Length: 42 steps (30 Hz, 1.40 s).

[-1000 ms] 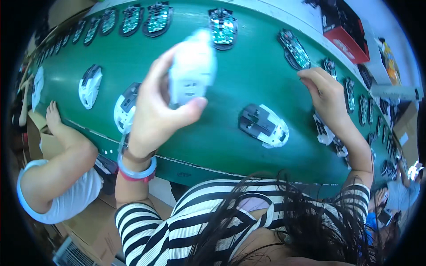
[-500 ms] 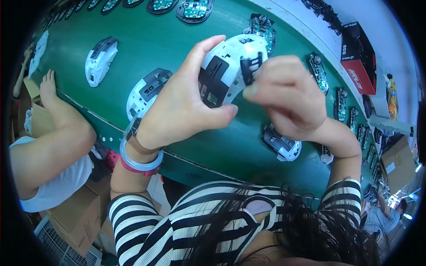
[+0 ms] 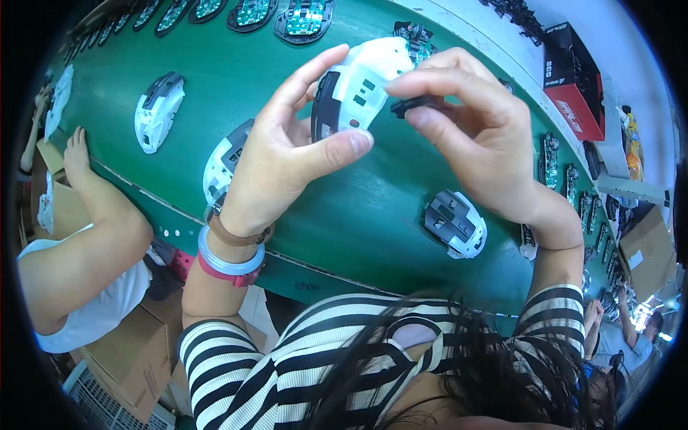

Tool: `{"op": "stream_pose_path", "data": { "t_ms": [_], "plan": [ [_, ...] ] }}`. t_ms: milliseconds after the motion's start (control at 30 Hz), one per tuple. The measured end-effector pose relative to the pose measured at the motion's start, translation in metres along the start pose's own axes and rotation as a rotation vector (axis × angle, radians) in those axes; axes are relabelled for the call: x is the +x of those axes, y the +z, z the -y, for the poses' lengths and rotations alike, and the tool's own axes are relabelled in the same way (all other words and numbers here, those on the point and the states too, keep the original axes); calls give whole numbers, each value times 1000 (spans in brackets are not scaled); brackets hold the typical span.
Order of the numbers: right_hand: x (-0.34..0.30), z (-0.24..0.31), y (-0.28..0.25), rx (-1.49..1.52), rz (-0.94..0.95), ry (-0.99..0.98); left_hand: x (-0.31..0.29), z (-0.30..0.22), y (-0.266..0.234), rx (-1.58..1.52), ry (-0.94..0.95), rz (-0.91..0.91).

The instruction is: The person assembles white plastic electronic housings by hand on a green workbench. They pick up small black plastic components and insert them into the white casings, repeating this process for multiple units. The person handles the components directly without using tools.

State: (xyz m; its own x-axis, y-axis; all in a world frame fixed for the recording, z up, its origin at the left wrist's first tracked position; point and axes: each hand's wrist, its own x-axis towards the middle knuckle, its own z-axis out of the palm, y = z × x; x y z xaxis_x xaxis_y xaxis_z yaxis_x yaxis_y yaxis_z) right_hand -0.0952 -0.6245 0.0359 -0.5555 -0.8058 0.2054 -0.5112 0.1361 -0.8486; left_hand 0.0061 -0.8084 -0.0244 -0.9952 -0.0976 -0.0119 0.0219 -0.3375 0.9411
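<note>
My left hand [image 3: 283,154] is closed around a white and dark grey computer mouse shell [image 3: 369,89], thumb along its lower edge. The shell is tilted so its white side, with several small slots, shows. My right hand [image 3: 484,125] pinches a small black plastic piece [image 3: 408,107] between thumb and fingers, close beside the shell. Whether the piece touches the shell is hard to tell. Another mouse shell [image 3: 215,172] lies partly hidden behind my left forearm. One more shell [image 3: 456,223] rests on the table below my right hand.
On the green table [image 3: 344,236] a further shell [image 3: 159,111] lies at the left. Mouse bases with circuit boards [image 3: 304,20] line the far edge and right side. A black and red box [image 3: 575,82] stands at the right. A co-worker's arm [image 3: 86,265] reaches in at left.
The shell has turned in my left hand from showing its top to showing its slotted side. My right hand has rolled over, bringing the small black piece beside that side.
</note>
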Motion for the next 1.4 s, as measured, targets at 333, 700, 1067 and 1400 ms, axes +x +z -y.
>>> {"op": "stream_pose_path", "data": {
  "t_ms": [333,700,1067,1400],
  "plan": [
    [14,-9,2,-421,-38,-455,3,2,-3,-100,17,138],
    [29,-6,7,-287,111,-128,2,-2,-7,89,-54,70],
    [24,-26,16,61,178,112,-2,4,-11,216,17,-52],
    [-33,-21,16,-187,59,-101,5,2,3,637,235,268]
  ]
}}
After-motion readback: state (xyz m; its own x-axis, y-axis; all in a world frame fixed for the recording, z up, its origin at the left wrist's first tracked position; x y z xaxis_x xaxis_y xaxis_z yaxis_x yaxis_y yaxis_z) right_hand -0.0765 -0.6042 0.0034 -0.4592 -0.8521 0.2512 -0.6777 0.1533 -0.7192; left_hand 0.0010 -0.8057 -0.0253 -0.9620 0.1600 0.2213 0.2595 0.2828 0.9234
